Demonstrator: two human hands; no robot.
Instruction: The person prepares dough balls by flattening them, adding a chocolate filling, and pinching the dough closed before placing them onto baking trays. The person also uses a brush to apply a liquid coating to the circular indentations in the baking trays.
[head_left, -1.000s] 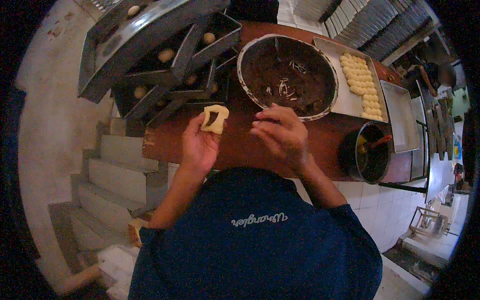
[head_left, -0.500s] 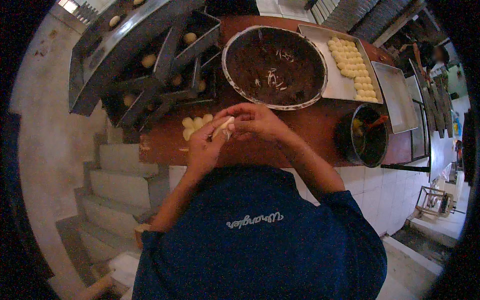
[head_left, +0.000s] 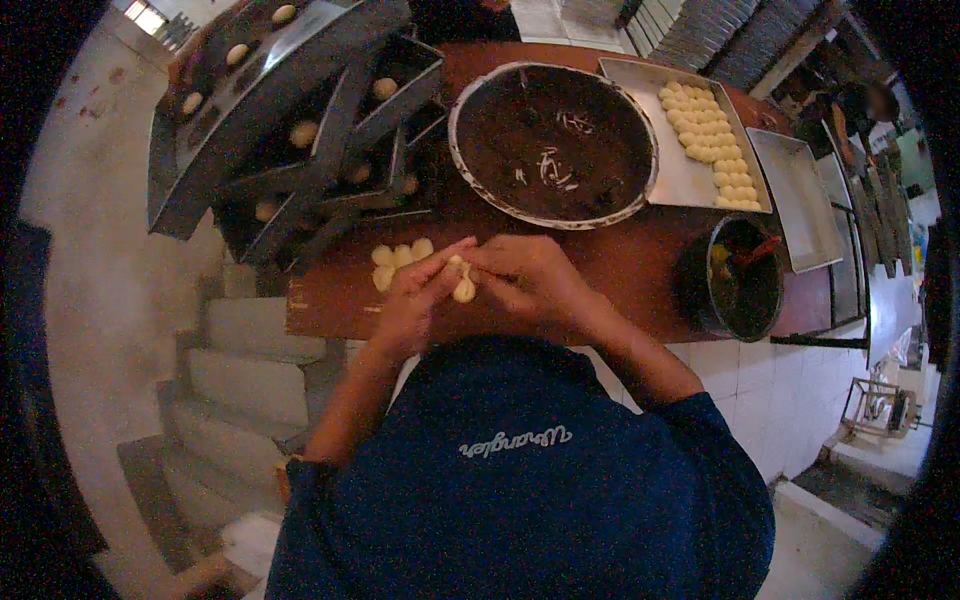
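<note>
The left hand [head_left: 408,308] and right hand [head_left: 535,275] hold pale dough [head_left: 464,290].

The scene is viewed from head height by the left of two worn fisheye cameras, tilted steeply down at close range, so that the left hand [head_left: 408,306] and right hand [head_left: 535,275] are framed near the centre and the brown tabletop [head_left: 630,275] is taken in around them.

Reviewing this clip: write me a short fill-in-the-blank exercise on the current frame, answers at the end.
1. The left hand and right hand hold one piece of ____.
2. The paste in the round basin is dark ____.
3. The tray with rows of pale balls lies to the basin's ____.

Missing words: dough; brown; right.
</note>
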